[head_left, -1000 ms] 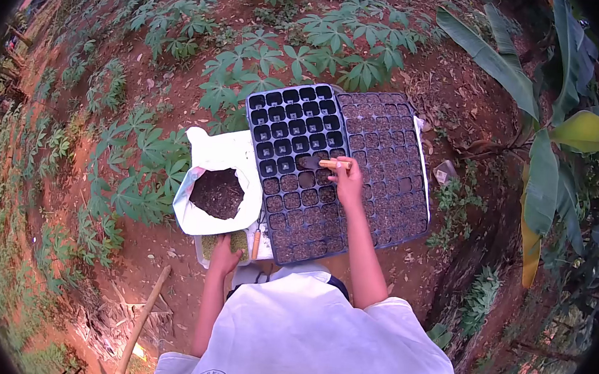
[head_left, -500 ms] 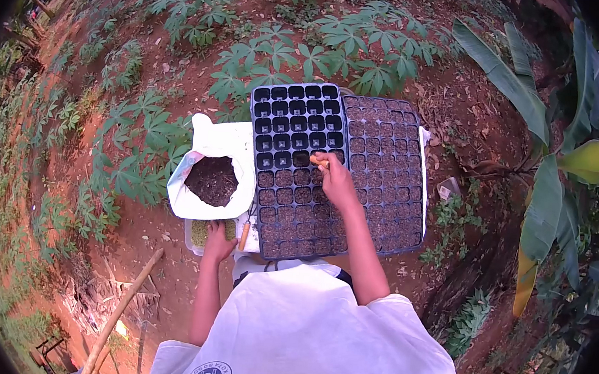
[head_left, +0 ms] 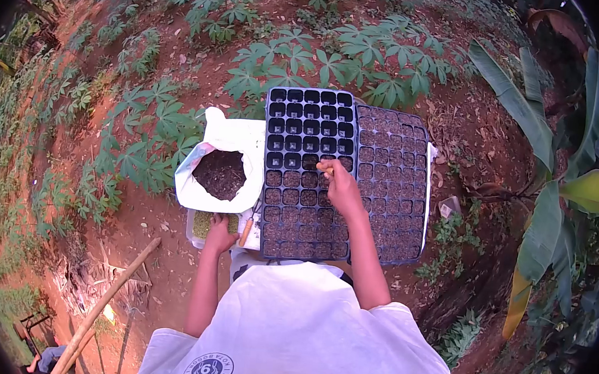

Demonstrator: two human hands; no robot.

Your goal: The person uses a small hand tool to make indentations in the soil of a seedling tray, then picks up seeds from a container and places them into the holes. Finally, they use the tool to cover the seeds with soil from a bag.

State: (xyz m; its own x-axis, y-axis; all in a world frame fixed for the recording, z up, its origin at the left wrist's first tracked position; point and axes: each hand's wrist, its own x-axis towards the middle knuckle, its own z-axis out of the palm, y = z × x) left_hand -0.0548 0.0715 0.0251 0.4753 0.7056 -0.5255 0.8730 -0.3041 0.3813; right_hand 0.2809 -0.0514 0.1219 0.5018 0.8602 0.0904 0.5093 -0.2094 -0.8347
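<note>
My right hand (head_left: 344,193) is over the nearer black seedling tray (head_left: 304,216), its fingers closed round a short tan, wooden-looking handle (head_left: 325,166). The working end of that tool is hidden or too small to make out. Soil fills the tray's lower cells, while most upper cells are bare black plastic. At the lower left, my left hand (head_left: 220,235) reaches into a clear container (head_left: 192,227) of small green grains, its fingers apart over them. Beside that hand a wooden-handled tool (head_left: 246,232) lies on a white board.
A white sack (head_left: 245,200) with dark soil (head_left: 220,175) stands left of the tray. Another soil-filled seedling tray (head_left: 390,188) adjoins on the right. Leafy plants (head_left: 293,55) grow beyond, banana leaves (head_left: 513,102) hang at right, and a wooden pole (head_left: 108,298) slants at lower left.
The view has shifted slightly, moving the trays rightward in it. A cell by my right fingertips, dark before, now shows brown soil. My left hand stays at the container.
</note>
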